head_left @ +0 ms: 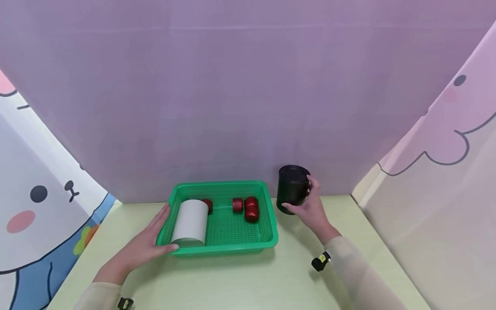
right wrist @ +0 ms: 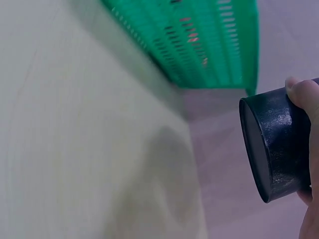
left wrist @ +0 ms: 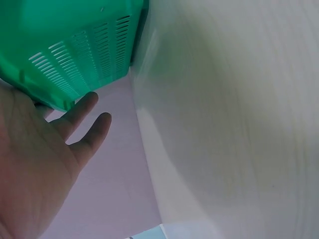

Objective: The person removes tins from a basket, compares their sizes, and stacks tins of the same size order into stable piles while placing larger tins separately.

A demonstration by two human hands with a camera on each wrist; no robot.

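My right hand (head_left: 311,212) grips a black lidded canister (head_left: 291,193) from its right side, thumb low at the front and fingers round the back. In the right wrist view the black canister (right wrist: 281,144) shows its flat base, held clear of the table. At the left end of a green plastic basket (head_left: 228,249), my left hand (head_left: 141,247) touches the rim, thumb at the front corner and fingers along the side. Two of its fingers (left wrist: 92,137) stretch out straight in the left wrist view. Inside the basket lie a white cylinder (head_left: 191,221) and several small red rounded pieces (head_left: 252,212).
The pale table (head_left: 232,284) carries the basket near its back edge. A purple cloth wall (head_left: 248,107) rises directly behind. Printed cartoon panels (head_left: 42,193) close off the left and right sides.
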